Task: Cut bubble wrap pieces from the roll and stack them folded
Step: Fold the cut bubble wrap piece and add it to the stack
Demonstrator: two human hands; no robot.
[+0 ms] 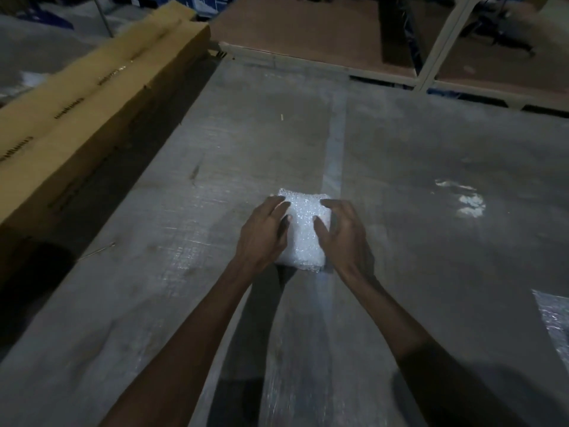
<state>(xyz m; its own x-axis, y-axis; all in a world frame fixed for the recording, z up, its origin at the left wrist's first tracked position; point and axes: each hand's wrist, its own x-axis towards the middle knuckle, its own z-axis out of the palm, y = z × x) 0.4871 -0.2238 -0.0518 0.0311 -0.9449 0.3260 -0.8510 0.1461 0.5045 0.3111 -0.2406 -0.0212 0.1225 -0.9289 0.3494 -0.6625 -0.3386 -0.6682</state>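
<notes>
My left hand [264, 232] and right hand [341, 235] rest with fingers spread on the side edges of the folded bubble wrap [304, 229], which lies mid-table [431, 241]. A long cardboard box [92, 97] borders the left; loose wrap [554, 322] touches the right edge; bare surface lies between.
</notes>
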